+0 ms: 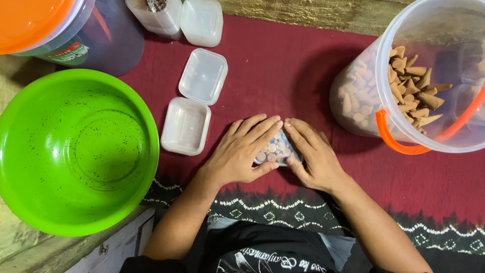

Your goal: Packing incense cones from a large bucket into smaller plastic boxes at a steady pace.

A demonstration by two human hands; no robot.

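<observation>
My left hand (238,154) and my right hand (313,154) rest side by side on a small clear plastic box (274,149) packed with round brown cone bases, pressing on it from above. The box lies on a dark red cloth (273,76). An open, empty clear hinged box (194,101) lies just left of my left hand. To the right, a tipped transparent bucket (429,76) with an orange handle holds several brown incense cones (411,86).
A large green plastic basin (76,151) sits at the left. An orange-lidded container (60,30) stands at the top left. More clear boxes (199,20) lie at the top. The cloth's patterned black edge (303,207) runs near my lap.
</observation>
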